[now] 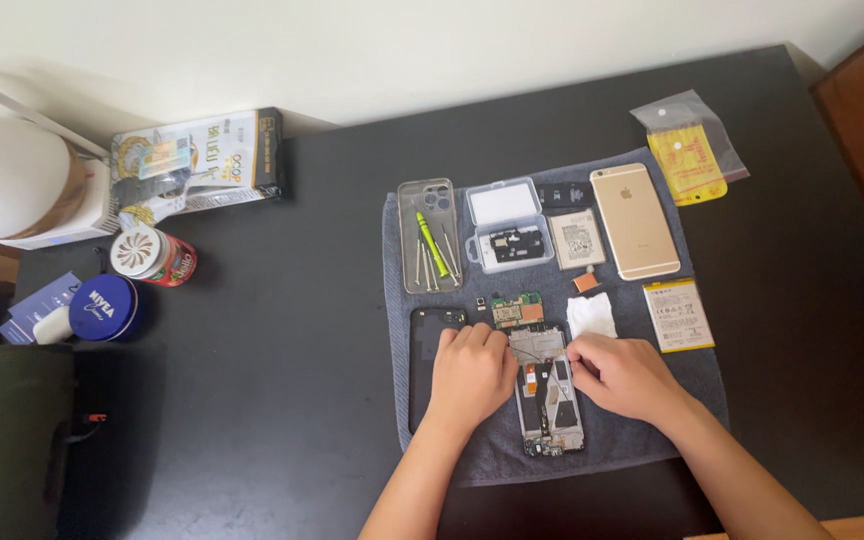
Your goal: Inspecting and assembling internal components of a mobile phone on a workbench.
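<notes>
From the head camera, a grey towel [612, 450] is seen spread on a black table [282, 350], and on it an opened phone [549, 395] lies lengthwise with its circuit boards exposed. The left hand [472, 372] is laid on the phone's left edge, fingers curled down onto the frame near the top; whether anything is pinched under them cannot be told. The right hand [624, 375] is brought in from the other side, fingertips pressed together at the phone's upper right edge, but what, if anything, is gripped there is hidden.

Just left of the phone, partly covered by the left hand, a black back cover [426, 370] is seen lying flat. Above the phone a small green circuit board [517, 308] is set, and beside the right hand a white wipe [590, 314] is crumpled.

Further up the towel, a clear phone case [428, 235] is being used as a tray for a green-handled screwdriver [432, 245] and thin metal tools. Next to it a small clear plastic box [508, 226] is placed, then a grey battery [578, 238], then a gold phone [634, 220] face down. A white battery [679, 315] is laid at the towel's right edge, and a clear bag with a yellow insert [690, 150] rests on the bare table beyond.

Far left, a blue round tin [104, 308] and a red can [152, 257] are grouped well apart from the work.
</notes>
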